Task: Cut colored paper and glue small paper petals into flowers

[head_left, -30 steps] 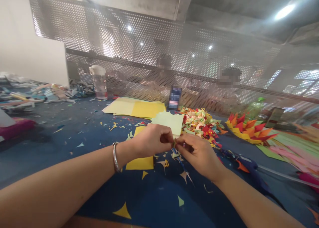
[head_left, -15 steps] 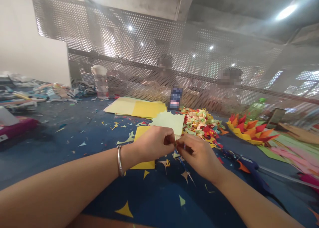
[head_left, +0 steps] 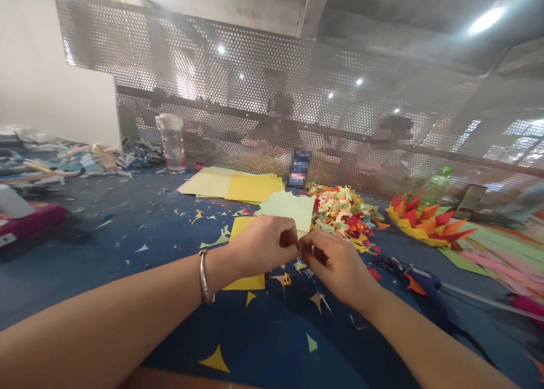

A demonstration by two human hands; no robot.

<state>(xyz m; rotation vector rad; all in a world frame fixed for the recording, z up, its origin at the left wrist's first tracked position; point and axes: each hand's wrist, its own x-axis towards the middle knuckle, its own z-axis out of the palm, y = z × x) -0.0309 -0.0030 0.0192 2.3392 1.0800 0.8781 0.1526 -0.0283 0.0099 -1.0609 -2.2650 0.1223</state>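
Two bare hands meet in the head view, the left hand (head_left: 267, 241) and right hand (head_left: 340, 261) each with thumb and fingers pinched closed, seemingly on a small paper piece (head_left: 300, 241), mostly hidden between the fingertips just nearer than the pale green sheet (head_left: 293, 207). Uneven pinching could crease or tear it; a slip could lose it among the paper scraps (head_left: 216, 359). Swinging wide, the right forearm could knock the glue gun (head_left: 430, 284).
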